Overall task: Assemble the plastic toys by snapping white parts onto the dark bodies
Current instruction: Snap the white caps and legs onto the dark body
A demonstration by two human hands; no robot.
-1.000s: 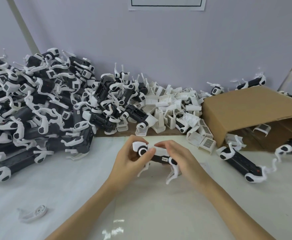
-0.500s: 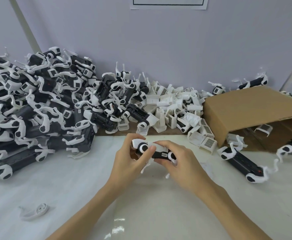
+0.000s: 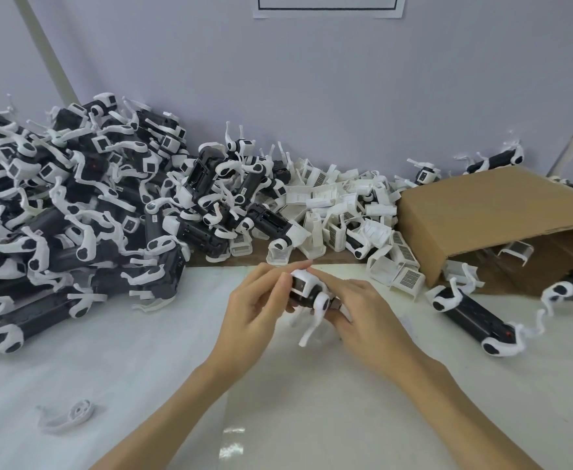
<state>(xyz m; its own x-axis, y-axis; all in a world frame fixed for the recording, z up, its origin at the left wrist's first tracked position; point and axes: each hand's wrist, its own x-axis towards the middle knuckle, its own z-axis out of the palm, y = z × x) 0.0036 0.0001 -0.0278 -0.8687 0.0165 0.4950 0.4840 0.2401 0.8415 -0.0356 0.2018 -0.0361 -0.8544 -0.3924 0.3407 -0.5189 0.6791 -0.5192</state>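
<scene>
I hold one toy point(image 3: 307, 293) between both hands over the middle of the white table: a dark body with white caps and thin white legs hanging below it. My left hand point(image 3: 254, 307) pinches its left end with thumb and fingertips. My right hand point(image 3: 359, 310) curls round its right side, hiding that end. The toy's near end is turned toward me. A heap of loose white parts point(image 3: 346, 212) lies behind my hands along the wall.
A big pile of assembled toys point(image 3: 74, 212) fills the left. An open cardboard box point(image 3: 481, 225) lies on its side at the right, with two dark toys point(image 3: 471, 317) in front of it. One loose white part point(image 3: 74, 413) lies at the near left.
The toy lay sideways between my hands; both hands have since turned it so one end faces me, and its legs now hang down in front of my right hand.
</scene>
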